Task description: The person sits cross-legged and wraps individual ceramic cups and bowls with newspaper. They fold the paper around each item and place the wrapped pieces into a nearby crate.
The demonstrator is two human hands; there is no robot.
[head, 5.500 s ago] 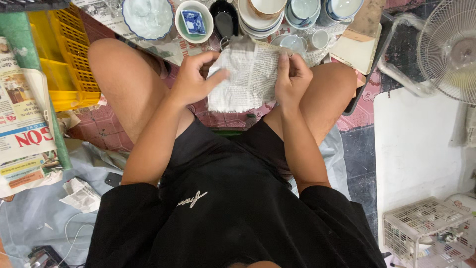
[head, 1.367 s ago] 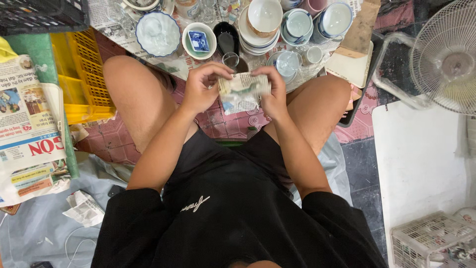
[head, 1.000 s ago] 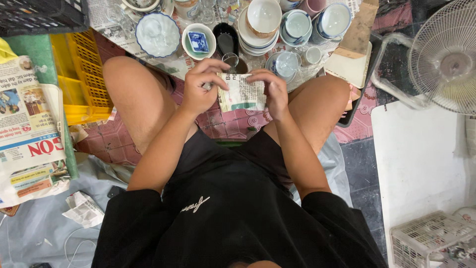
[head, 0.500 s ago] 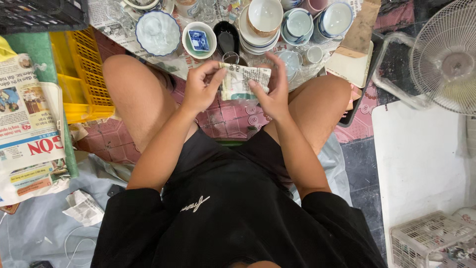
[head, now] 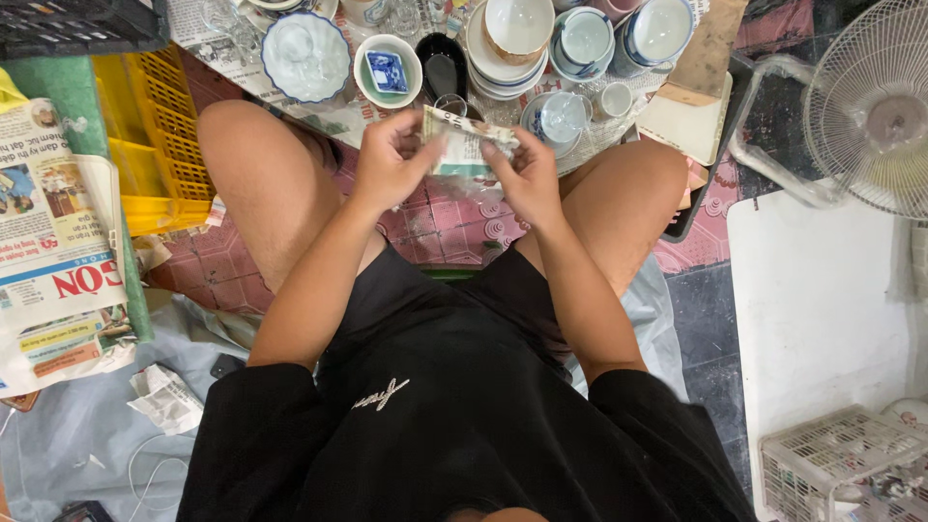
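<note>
A person in black shorts and a black shirt is sitting with knees spread, and both hands are working out in front, between the thighs. Off to the right of the hands a white fan (head: 884, 106) is standing beside a white board (head: 822, 309) that is lying on the tiled floor (head: 454, 222). Well to the left of the hands a yellow crate (head: 145, 145) is sitting next to a spread of newspapers (head: 53, 242).

Just beyond the hands a crowd of crockery is resting on newsprint on the floor — a wide blue-rimmed bowl (head: 306, 56) beyond the left hand, a stack of white bowls (head: 517, 43) straight ahead, a small bowl with a blue square inside (head: 388, 70) and a black spoon-shaped dish (head: 446, 70) between them, and a small cup (head: 563, 118) just past the right hand.

The left hand (head: 387, 164) and the right hand (head: 527, 174) are both holding a bundle wrapped in printed paper (head: 464, 140), which is sitting between them at fingertip level, above the floor and just short of the dishes. The left hand is curling closed around the bundle's left end, thumb on top; the right hand is pinching the right end with its fingers folded over the paper. What is inside the wrapping is hidden.
</note>
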